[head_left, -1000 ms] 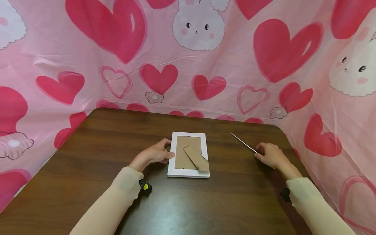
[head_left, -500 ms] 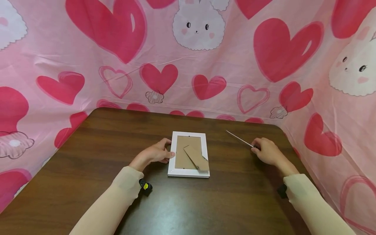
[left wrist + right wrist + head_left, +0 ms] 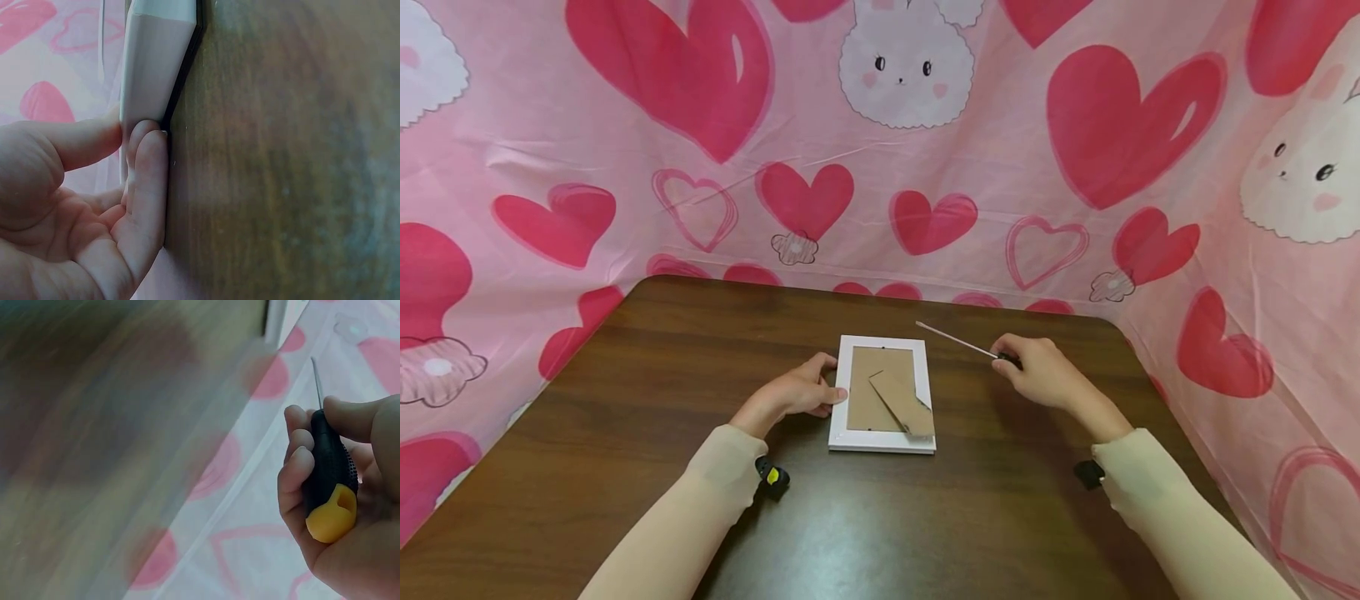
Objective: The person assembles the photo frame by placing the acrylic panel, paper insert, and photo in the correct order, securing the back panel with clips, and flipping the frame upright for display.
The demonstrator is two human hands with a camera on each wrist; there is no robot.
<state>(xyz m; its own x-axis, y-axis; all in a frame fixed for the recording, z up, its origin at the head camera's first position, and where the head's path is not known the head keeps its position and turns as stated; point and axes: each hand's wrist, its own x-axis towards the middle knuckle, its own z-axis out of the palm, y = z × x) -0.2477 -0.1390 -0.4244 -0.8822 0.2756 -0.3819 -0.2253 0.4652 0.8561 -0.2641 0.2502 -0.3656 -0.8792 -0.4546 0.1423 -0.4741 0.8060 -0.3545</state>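
While aslant, screwdriver [image 3: 328, 453] lengthwise leftward, tip [image 3: 918, 323] foremost.

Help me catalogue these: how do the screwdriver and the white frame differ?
Look: the screwdriver is slender, with a black and yellow handle; the white frame is a broad rectangle with brown backing.
Pose: the white frame lies flat on the table; the screwdriver slants from the right hand.
Shared: each is held, the left hand gripping the white frame's edge.
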